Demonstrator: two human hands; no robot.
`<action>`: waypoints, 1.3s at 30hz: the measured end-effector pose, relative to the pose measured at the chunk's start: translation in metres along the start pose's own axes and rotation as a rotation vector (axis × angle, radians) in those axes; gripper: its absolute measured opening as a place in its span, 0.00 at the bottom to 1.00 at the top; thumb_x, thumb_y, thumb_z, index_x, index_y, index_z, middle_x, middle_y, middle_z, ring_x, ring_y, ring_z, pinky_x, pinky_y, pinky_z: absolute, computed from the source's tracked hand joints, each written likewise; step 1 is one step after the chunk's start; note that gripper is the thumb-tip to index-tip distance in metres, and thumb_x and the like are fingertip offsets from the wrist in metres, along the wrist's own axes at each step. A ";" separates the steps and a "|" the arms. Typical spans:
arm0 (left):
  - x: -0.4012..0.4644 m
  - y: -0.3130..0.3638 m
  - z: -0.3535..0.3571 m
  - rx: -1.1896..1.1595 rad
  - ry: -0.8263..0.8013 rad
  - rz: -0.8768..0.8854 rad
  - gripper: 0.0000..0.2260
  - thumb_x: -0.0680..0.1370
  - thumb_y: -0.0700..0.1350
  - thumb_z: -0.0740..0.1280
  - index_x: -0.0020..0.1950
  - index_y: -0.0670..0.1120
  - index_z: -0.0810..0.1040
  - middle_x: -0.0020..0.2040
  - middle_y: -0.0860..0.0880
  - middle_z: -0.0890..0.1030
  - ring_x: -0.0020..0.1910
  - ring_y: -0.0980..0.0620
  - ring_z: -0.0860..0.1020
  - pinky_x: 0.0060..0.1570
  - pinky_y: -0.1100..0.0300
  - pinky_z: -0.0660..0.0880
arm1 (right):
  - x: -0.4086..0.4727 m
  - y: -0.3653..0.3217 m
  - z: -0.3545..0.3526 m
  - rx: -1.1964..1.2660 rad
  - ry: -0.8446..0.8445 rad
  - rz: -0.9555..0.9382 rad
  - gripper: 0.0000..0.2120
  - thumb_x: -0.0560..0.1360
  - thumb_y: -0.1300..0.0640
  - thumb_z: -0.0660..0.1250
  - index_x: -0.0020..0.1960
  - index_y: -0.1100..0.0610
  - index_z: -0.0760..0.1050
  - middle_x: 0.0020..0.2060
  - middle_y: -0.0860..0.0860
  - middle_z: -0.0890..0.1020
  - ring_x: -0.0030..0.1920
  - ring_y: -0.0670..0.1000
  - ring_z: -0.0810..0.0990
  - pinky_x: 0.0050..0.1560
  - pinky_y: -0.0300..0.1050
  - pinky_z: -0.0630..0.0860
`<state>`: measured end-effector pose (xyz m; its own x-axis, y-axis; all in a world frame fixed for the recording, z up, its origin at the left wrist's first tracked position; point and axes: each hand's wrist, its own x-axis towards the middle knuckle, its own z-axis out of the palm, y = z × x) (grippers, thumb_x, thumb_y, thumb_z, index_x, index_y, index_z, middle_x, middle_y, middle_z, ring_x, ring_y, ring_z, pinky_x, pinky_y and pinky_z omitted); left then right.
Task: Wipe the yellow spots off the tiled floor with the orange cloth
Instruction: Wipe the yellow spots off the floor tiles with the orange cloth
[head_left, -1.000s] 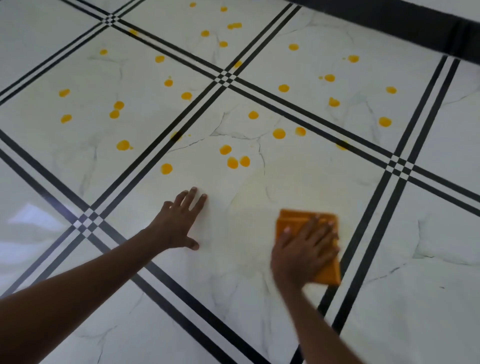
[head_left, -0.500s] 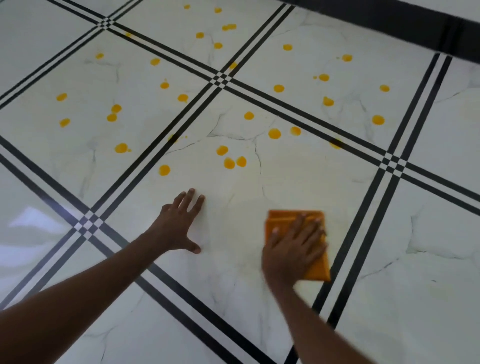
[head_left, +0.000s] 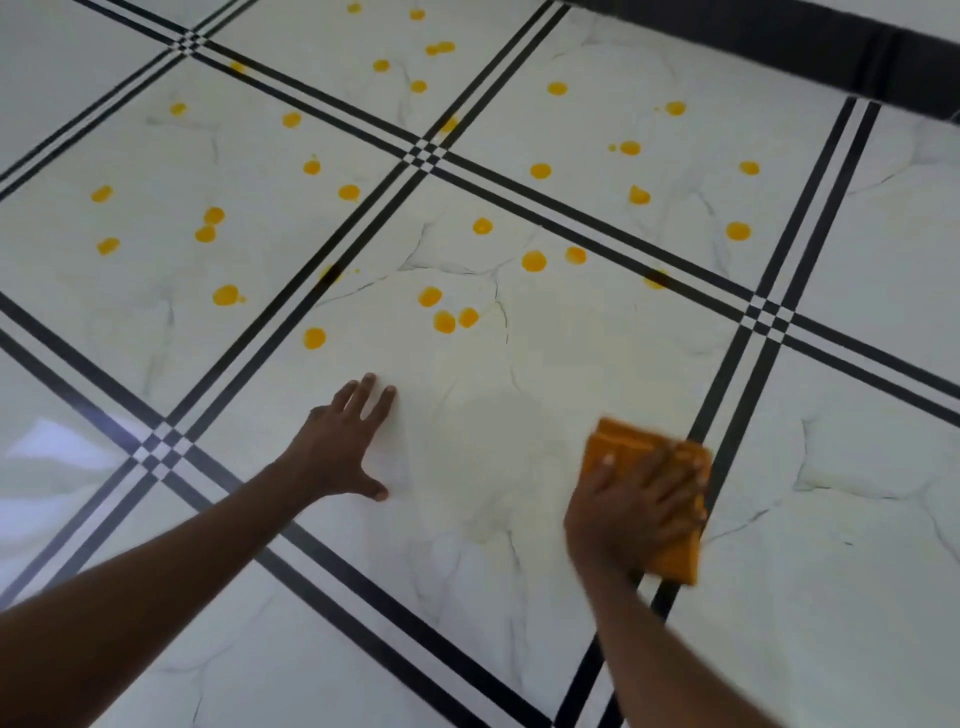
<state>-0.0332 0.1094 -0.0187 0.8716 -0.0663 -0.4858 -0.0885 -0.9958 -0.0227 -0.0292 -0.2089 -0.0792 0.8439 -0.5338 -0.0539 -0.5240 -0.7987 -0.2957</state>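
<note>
The right hand (head_left: 636, 506), fingers flat, has slid the orange cloth (head_left: 623, 441) rightward to the black stripe (head_left: 719, 384). The left hand (head_left: 337, 447) stays splayed on the tiled floor (head_left: 467, 519). The yellow spots (head_left: 444, 322) ahead remain unwiped.

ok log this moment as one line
right hand: pressing orange cloth on tiled floor | left hand: flat on floor | yellow spots: many unwiped beyond hands

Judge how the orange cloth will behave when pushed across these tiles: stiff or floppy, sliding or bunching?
Probably soft and floppy: the orange cloth lies folded in flat layers under the right hand. It likely slides easily, since the tiled floor is glossy and reflective. Its uncovered corners might bunch, as the hand pins only part of it.
</note>
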 end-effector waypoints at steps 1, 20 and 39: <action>0.000 0.001 -0.001 0.007 -0.011 0.003 0.64 0.62 0.70 0.75 0.82 0.46 0.40 0.82 0.39 0.41 0.81 0.39 0.48 0.71 0.44 0.65 | -0.039 0.006 -0.005 -0.013 -0.027 0.019 0.35 0.82 0.41 0.51 0.83 0.59 0.50 0.81 0.65 0.56 0.81 0.68 0.54 0.78 0.70 0.49; 0.000 -0.017 -0.001 -0.106 0.064 0.039 0.55 0.64 0.68 0.75 0.82 0.51 0.51 0.82 0.45 0.50 0.80 0.44 0.54 0.74 0.46 0.60 | -0.061 -0.058 0.017 -0.122 -0.116 -0.538 0.37 0.79 0.42 0.54 0.83 0.60 0.54 0.80 0.66 0.57 0.80 0.68 0.54 0.78 0.69 0.49; -0.019 -0.154 0.038 -0.226 0.039 -0.400 0.70 0.56 0.78 0.70 0.81 0.45 0.36 0.81 0.41 0.36 0.81 0.40 0.39 0.78 0.43 0.48 | -0.055 -0.244 0.083 -0.127 -0.241 -1.274 0.36 0.78 0.39 0.55 0.82 0.54 0.59 0.80 0.60 0.61 0.81 0.63 0.57 0.80 0.65 0.50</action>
<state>-0.0547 0.2662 -0.0392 0.8338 0.3279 -0.4442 0.3623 -0.9320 -0.0081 0.0618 0.0381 -0.0831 0.7454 0.6663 0.0231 0.6592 -0.7315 -0.1742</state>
